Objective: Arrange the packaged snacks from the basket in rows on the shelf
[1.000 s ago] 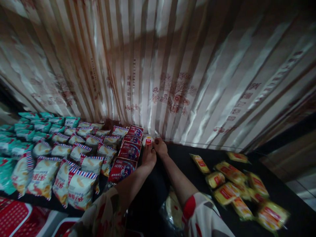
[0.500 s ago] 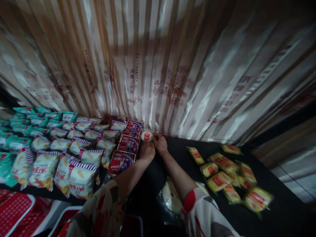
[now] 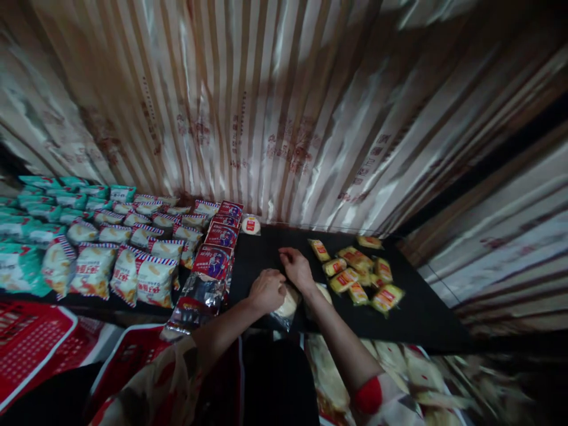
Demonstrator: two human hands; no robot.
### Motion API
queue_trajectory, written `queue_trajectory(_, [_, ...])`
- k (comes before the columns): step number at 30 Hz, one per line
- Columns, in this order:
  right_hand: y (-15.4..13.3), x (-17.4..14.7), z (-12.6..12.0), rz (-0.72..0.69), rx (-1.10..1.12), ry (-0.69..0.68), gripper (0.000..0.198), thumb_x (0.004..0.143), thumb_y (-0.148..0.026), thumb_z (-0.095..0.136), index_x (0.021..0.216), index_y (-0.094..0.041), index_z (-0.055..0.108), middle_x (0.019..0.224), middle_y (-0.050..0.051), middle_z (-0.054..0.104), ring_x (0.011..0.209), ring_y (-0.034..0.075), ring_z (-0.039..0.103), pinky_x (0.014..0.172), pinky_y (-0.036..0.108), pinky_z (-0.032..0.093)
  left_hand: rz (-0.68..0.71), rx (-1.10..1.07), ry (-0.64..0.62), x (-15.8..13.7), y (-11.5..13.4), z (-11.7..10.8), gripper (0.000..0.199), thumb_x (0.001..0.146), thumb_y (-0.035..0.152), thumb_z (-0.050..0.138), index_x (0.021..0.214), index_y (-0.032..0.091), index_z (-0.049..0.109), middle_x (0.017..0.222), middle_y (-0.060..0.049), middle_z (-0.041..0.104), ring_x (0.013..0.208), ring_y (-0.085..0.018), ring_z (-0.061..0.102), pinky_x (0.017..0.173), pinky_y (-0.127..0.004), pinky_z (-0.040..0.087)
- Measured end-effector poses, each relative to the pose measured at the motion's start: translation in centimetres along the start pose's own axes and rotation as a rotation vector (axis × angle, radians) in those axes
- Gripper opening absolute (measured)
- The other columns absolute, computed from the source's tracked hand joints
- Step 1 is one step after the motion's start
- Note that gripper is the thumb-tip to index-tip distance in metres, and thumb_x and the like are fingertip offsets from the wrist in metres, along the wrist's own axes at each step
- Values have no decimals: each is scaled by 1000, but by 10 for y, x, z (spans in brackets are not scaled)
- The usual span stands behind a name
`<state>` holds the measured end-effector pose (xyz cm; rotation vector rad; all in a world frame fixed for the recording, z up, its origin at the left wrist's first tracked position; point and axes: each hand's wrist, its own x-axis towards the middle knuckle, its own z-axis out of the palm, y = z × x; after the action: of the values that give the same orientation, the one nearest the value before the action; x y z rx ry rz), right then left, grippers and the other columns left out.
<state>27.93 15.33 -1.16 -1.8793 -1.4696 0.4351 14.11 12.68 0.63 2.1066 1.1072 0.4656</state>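
Observation:
My left hand (image 3: 267,291) has its fingers bent over the top of a round, pale, flat packet (image 3: 286,305) in clear wrapping near the table's front edge. My right hand (image 3: 297,269) hovers just beyond it, fingers curled in; anything inside them is too dark to make out. Under my right wrist shows part of a second round pale packet (image 3: 323,294). Farther back, a similar packet (image 3: 251,225) with a red and yellow label rests against the curtain, touched by neither hand.
Left of my hands runs a row of dark red packs (image 3: 213,261), beside white bags with striped tops (image 3: 94,269) and green bags (image 3: 22,266). Small yellow packs (image 3: 348,279) lie to the right. Red baskets (image 3: 33,343) and a crate of pale packets (image 3: 331,378) stand below the table.
Both hands have drawn back from the labelled round packet by the curtain, leaving it there. They are now near the front edge, over another round packet. The view has shifted.

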Motion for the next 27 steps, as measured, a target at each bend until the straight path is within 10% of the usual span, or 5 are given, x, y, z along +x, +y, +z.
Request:
queue_trajectory(7, [-1, -59, -16, -35, 94, 45, 26, 79, -27, 45, 92, -18, 66, 96, 8, 67, 91, 20, 62, 86, 35, 47, 200, 308, -169, -54, -1, 26, 74, 68, 29, 70, 134, 13, 41, 147, -18, 31, 138, -33, 19, 110, -49, 25])
queue_trajectory(14, [-7, -100, -17, -55, 151, 37, 27, 79, -31, 46, 89, -18, 67, 93, 9, 69, 90, 22, 64, 85, 37, 48, 155, 398, -18, -77, -14, 56, 52, 85, 10, 36, 137, 12, 37, 146, -16, 33, 139, -29, 18, 112, -48, 22])
queue_trajectory(27, [-13, -122, -23, -181, 175, -212, 38, 71, -13, 42, 94, -23, 70, 96, 3, 70, 96, 18, 61, 92, 35, 45, 84, 69, 71, -91, -12, -8, 27, 86, 27, 46, 110, 23, 60, 113, -5, 64, 108, -20, 56, 98, -31, 40])
